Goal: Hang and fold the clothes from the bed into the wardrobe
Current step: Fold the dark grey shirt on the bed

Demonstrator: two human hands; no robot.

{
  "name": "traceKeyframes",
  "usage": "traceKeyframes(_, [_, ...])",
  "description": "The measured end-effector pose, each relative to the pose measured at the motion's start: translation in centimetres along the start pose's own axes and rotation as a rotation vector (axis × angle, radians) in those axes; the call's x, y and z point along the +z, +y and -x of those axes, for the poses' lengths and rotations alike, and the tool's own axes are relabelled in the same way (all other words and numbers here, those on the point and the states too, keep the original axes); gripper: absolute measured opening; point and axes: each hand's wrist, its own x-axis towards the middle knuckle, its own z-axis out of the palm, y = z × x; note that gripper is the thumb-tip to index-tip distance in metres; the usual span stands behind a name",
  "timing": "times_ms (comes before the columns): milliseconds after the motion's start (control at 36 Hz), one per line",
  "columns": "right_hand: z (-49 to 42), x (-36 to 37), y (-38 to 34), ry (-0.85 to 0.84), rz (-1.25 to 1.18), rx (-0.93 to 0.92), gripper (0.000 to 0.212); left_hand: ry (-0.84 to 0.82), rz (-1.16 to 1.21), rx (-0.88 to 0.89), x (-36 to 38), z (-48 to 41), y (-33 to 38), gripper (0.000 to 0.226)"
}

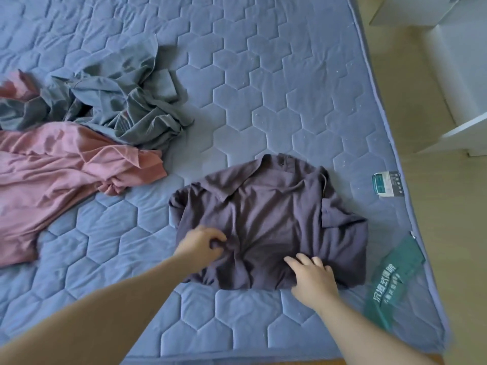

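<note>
A dark purple collared shirt [271,219] lies partly folded on the blue quilted mattress [263,75], its collar pointing away from me. My left hand [201,245] pinches a fold of cloth at the shirt's near left side. On the near right edge of the shirt rests my right hand [312,279], fingers spread over the cloth and the thumb side hidden under it. A crumpled grey garment [118,101] and a pink garment [60,169] lie in a heap at the left of the bed.
The mattress's right edge carries a white label [388,184] and a green tag [394,275] with printed characters. Beyond it lie a light wooden floor [432,219] and white furniture [463,75] at the upper right.
</note>
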Motion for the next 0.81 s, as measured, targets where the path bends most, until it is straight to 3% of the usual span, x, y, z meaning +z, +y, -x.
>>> traceKeyframes(56, [0.2, 0.2, -0.8, 0.048, -0.020, -0.010, 0.058, 0.292, 0.051, -0.200, -0.5, 0.1, -0.4, 0.038])
traceKeyframes(83, [0.2, 0.3, -1.3, 0.075, -0.037, -0.014, 0.055, 0.353, 0.074, -0.317, -0.8, 0.3, -0.5, 0.041])
traceKeyframes(194, [0.2, 0.9, -3.3, 0.101, -0.126, -0.029, 0.051, 0.266, 0.196, -0.577, -1.3, 0.3, -1.6, 0.049])
traceKeyframes(361, [-0.2, 0.6, -5.2, 0.117, -0.211, 0.040, 0.031, 0.207, 0.238, -0.479, -1.8, 1.0, -3.7, 0.015])
traceKeyframes(444, [-0.4, 0.3, -5.6, 0.115, -0.222, 0.072, 0.027, 0.225, 0.236, -0.534, -3.1, 1.5, -5.4, 0.008])
traceKeyframes(583, [-0.8, -0.3, -6.0, 0.092, -0.228, 0.102, 0.030, 0.034, 0.078, -0.684, -3.5, 2.1, -6.5, 0.024])
traceKeyframes(639, [-1.1, -0.5, -6.2, 0.093, -0.255, 0.122, 0.029, 0.094, 0.133, -0.667, -3.4, 1.5, -5.5, 0.031])
traceKeyframes(722, [-1.7, -1.0, -6.7, 0.104, -0.307, 0.147, 0.028, 0.343, 0.136, -0.514, -3.7, -0.1, -3.3, 0.054])
traceKeyframes(806, [-2.3, -1.6, -6.9, 0.121, -0.359, 0.155, 0.026, 0.405, -0.009, -0.256, -4.1, -1.8, -1.3, 0.074])
